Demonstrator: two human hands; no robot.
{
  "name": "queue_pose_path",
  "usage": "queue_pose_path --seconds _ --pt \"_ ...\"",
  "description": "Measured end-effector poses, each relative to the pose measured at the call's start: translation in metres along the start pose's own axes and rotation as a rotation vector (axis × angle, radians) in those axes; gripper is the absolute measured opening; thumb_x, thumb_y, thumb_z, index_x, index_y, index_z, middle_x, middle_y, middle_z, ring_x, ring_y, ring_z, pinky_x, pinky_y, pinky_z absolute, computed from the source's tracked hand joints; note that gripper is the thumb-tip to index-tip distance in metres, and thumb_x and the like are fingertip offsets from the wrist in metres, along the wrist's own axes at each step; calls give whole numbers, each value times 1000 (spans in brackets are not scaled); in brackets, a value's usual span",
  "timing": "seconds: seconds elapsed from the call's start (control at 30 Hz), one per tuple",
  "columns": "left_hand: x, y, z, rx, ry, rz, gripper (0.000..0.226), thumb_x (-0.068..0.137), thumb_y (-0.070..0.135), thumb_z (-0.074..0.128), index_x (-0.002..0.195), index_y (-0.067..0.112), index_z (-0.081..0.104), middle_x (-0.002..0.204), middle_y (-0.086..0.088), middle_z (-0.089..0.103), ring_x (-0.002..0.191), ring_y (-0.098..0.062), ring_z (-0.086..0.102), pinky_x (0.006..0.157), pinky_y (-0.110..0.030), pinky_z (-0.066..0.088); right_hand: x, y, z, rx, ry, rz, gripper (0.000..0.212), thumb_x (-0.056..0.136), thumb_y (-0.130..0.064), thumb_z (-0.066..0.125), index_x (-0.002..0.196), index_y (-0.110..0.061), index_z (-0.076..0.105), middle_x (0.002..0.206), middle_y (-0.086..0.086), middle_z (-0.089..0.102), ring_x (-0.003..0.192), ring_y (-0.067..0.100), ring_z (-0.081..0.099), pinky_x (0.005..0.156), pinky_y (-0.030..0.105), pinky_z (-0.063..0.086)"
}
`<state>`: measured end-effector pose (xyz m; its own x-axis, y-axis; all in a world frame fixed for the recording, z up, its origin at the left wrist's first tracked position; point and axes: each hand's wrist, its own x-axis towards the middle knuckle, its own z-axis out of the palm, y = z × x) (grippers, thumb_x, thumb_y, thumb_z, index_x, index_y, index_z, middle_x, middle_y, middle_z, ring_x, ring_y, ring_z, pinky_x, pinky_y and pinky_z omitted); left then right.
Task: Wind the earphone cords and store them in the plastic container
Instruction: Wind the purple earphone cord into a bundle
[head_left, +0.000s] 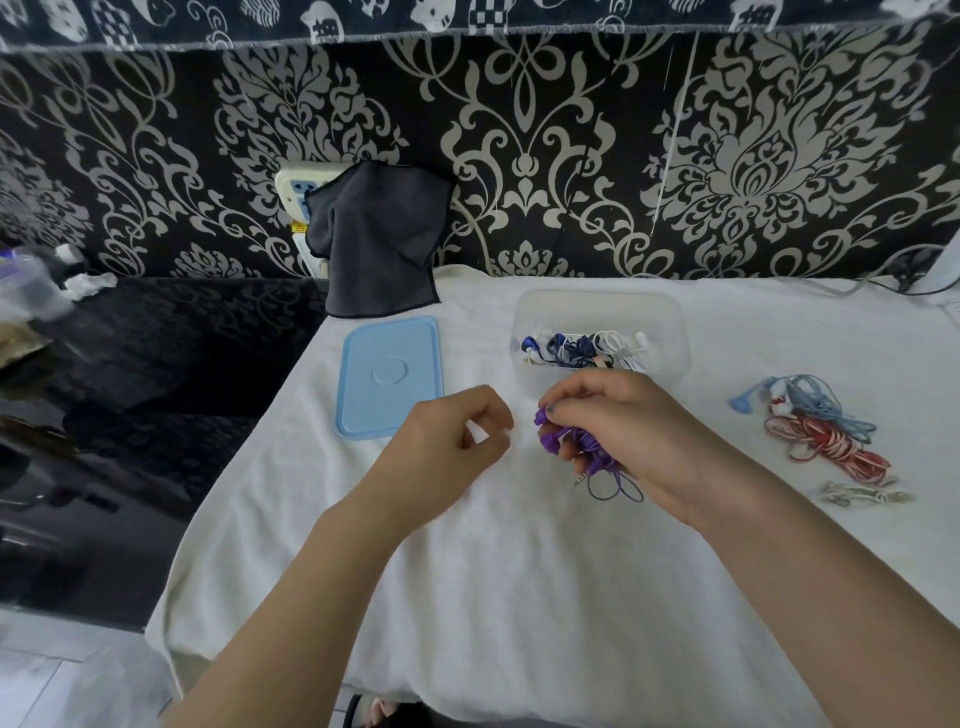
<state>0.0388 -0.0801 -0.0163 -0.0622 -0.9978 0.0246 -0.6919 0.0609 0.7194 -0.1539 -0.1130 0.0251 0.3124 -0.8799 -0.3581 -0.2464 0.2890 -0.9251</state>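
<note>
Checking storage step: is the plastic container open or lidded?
Open. The clear plastic container has no lid on it; the blue lid lies flat on the white cloth to its left. Wound earphones already sit inside.

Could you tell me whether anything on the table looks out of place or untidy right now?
Mostly tidy. The purple earphones in the right hand trail a loose loop and plug below the bundle. The container stands open, its blue lid lying flat beside it.
</note>
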Motion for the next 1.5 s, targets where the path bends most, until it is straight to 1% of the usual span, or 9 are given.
queue_pose_path --seconds 0.13,0.4,0.6,0.73,0.87,1.03,1.23,1.43,1.5 --pt "-1 -6 15 133 -99 32 13 88 14 66 95 25 66 91 13 63 64 -3 51 64 -17 39 2 4 -1 -93 14 10 10 90 -6 58 89 -5 69 80 16 75 62 20 60 60 35 50" --pt "2 -1 24 156 -85 57 10 88 15 66 94 23 64 86 16 58 65 -3 50 62 -12 36 2 5 -8 -122 24 34 11 89 -7 57 92 -3 66 83 17 76 63 23 58 61 36 49" --pt "5 10 17 -48 19 15 12 90 12 70 91 23 66 90 18 67 58 -16 55 60 -24 46 1 3 -10 -72 34 3 11 89 -8 60 87 -7 71 73 10 75 60 17 60 58 31 50" --pt "5 25 7 -237 64 -8 10 91 19 75 88 23 65 91 11 74 55 -6 49 55 -14 38 -1 0 -12 -2 36 -44 12 90 -6 60 88 -6 71 67 4 73 62 17 61 57 29 50" --pt "1 34 2 -342 44 -10 13 90 16 76 87 18 64 91 7 76 58 -11 50 57 -17 39 -3 -3 -13 31 58 -73 12 90 -5 60 89 -6 71 72 9 74 61 16 62 55 27 51" --pt "-1 41 -1 -370 76 -14 12 88 13 77 87 17 65 89 8 75 69 -18 61 63 -30 50 -5 -6 -11 64 61 -103 6 89 -5 63 91 -2 68 73 10 75 60 16 61 57 28 50" --pt "-2 45 -2 -374 105 -13 13 88 7 75 85 16 67 78 12 72 67 -12 62 64 -23 51 -7 -7 -10 65 73 -149 6 86 -6 67 87 -1 65 73 12 74 59 17 60 57 32 48" --pt "-3 45 -4 -359 106 -5 12 88 9 76 87 18 69 84 2 73 76 -30 65 66 -35 53 -8 -8 -8 45 85 -159 5 87 -5 66 86 0 65 72 12 74 57 16 60 56 31 49" --pt "-3 45 -6 -338 119 5 13 88 8 76 87 18 69 83 4 73 77 -25 66 65 -29 52 -8 -8 -8 53 79 -163 6 87 -6 67 87 0 66 72 12 74 56 15 60 56 30 49"
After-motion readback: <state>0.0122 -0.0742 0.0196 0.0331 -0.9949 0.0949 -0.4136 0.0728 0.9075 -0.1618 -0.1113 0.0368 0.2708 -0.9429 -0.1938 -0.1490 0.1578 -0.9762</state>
